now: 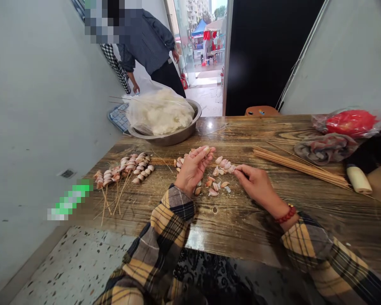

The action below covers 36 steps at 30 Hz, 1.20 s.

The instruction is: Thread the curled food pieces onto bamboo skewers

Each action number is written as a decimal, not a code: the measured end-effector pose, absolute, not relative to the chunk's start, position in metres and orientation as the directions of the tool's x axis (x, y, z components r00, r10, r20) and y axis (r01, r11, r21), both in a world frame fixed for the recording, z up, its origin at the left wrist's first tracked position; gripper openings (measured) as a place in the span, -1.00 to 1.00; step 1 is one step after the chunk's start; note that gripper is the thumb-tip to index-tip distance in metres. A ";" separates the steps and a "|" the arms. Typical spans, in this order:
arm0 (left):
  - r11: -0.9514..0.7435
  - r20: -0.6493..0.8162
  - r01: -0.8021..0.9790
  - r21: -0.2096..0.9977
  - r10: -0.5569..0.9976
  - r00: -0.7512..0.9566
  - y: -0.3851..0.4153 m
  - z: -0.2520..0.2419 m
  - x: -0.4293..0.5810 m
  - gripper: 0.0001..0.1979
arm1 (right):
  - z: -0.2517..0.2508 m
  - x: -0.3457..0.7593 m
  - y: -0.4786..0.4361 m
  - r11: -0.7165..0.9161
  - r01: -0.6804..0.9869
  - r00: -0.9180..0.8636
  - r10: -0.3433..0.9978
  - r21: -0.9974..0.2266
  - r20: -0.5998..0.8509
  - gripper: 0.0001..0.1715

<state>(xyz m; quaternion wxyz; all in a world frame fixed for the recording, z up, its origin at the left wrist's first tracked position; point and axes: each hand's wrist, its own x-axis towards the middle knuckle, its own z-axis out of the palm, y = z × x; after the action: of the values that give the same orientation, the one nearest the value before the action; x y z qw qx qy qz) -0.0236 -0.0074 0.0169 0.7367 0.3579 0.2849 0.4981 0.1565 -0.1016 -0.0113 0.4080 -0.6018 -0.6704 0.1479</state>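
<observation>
My left hand (192,167) rests on the wooden table (241,220), its fingers curled around a partly loaded skewer (180,161) with small pinkish meat pieces on it. My right hand (257,184) lies to the right, its fingertips pinched at the edge of a small heap of loose meat pieces (220,176) between the two hands. Whether the pinch holds a piece is not clear. Finished skewers (127,169) lie in a fan at the table's left end.
A bundle of bare bamboo sticks (300,166) lies right of my hands. A metal basin (174,135) with a plastic bag of white stuff (160,111) stands at the back. A cloth (325,147), a red bag (351,120) and a white handle (358,179) sit far right. A person (149,42) bends by the doorway.
</observation>
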 end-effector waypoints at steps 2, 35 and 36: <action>0.245 -0.056 -0.527 0.814 0.936 0.348 -0.007 0.016 -0.023 -0.88 | -0.011 0.156 -0.102 0.230 0.684 0.059 0.929 -0.693 0.367 -0.67; 0.138 0.021 -0.462 0.876 0.946 0.322 -0.004 0.014 -0.024 -0.72 | -0.009 0.160 -0.103 0.267 0.657 0.037 0.922 -0.705 0.384 -0.69; 0.132 0.023 -0.452 0.882 0.947 0.321 -0.004 0.013 -0.024 -0.71 | -0.009 0.160 -0.102 0.269 0.656 0.037 0.922 -0.706 0.385 -0.69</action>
<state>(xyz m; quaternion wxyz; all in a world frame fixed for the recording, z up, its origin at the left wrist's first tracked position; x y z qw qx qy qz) -0.0241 -0.0040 0.0134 0.6934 0.4242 0.2917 0.5042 0.1600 -0.1024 -0.0088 0.4216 -0.5838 -0.6757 0.1579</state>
